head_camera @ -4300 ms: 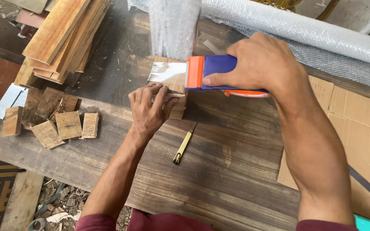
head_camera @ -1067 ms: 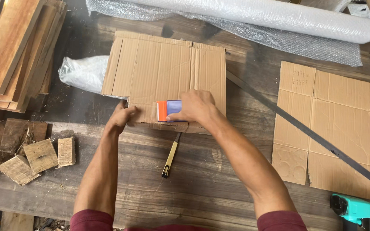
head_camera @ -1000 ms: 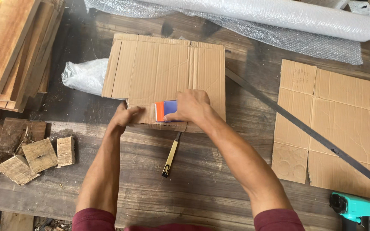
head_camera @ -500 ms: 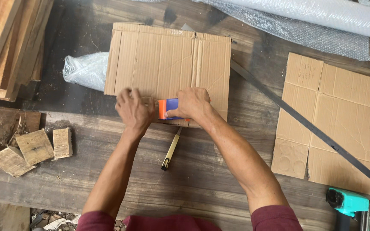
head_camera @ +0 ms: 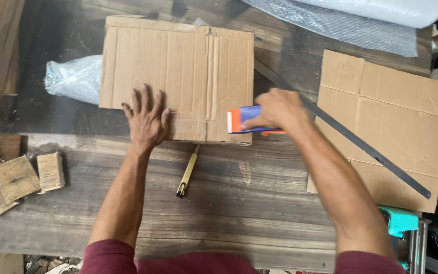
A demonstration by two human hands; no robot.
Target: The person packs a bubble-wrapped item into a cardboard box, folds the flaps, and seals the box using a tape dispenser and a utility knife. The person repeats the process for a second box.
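Observation:
A flat cardboard box (head_camera: 178, 66) lies on the dark wooden table (head_camera: 239, 203). My left hand (head_camera: 147, 121) presses flat on its near edge, fingers spread. At the box's near right corner, my right hand (head_camera: 276, 109) grips a blue and orange tape dispenser (head_camera: 243, 120). Just below the box, between my arms, lies a yellow utility knife (head_camera: 187, 170). A bundle of plastic wrap (head_camera: 73, 78) sticks out from under the box on the left.
A second flat cardboard sheet (head_camera: 386, 122) lies at the right, with a long metal ruler (head_camera: 351, 136) across it. A bubble wrap roll (head_camera: 371, 20) lies at the back. Wood blocks (head_camera: 21, 175) sit at the left; a teal tool (head_camera: 396, 221) at the near right edge.
My right hand slid the tape dispenser rightward along the box's near edge to its right corner. My left hand moved onto the box and flattened there.

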